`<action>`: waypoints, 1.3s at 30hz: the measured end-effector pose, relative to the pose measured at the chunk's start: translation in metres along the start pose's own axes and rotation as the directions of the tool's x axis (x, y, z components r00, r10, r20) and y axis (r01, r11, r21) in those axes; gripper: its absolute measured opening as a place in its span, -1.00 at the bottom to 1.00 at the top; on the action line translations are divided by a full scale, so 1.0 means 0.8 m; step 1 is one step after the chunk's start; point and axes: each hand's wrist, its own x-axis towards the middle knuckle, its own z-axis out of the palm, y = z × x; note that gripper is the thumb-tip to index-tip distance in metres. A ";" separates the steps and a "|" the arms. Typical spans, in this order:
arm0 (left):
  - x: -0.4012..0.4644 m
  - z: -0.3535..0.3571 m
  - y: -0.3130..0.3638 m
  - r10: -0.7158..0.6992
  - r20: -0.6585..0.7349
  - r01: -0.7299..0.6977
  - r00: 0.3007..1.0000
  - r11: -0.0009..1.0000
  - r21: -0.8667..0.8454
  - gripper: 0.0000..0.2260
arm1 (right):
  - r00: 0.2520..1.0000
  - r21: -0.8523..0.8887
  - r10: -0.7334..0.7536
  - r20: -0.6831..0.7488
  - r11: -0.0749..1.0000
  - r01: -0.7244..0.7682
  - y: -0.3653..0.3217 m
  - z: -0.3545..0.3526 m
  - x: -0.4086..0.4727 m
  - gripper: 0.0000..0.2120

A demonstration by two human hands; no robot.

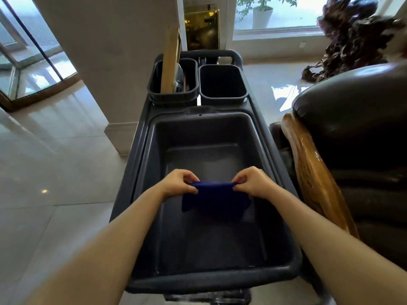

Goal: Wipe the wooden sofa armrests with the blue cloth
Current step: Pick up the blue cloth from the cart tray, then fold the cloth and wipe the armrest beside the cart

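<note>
Currently, hands: left hand [178,181] and right hand [253,181] each pinching a top corner of the blue cloth [214,200]
cloth: hanging over grey cart tub [259,133], probably folded
armrest [312,172]: wooden, right of cart, untouched

Setting: a lobby or lounge of a large building — polished marble floor [55,172]; curved glass revolving door [26,62] at left; full-height windows [277,14]; leather sofa [356,133] with wooden armrest [312,172]; grey housekeeping cart [209,150] — commercial cleaning equipment.
</note>
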 end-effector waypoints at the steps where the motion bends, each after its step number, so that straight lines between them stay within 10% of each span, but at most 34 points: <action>1: -0.001 -0.010 0.014 0.033 -0.005 -0.033 0.999 0.999 0.008 -0.77 | 1.000 -0.005 -0.020 -0.021 1.000 0.020 -0.009 -0.016 -0.002 -0.86; 16: -0.042 0.033 0.239 0.278 0.070 -0.277 0.958 0.961 -0.017 -0.81 | 0.976 -0.092 -0.145 -0.165 0.987 0.131 -0.017 -0.230 -0.140 -0.86; 39: 0.053 0.452 0.383 0.152 0.108 -0.147 0.983 0.988 -0.052 -0.82 | 0.997 0.004 -0.065 -0.037 0.998 0.065 0.385 -0.414 -0.255 -0.67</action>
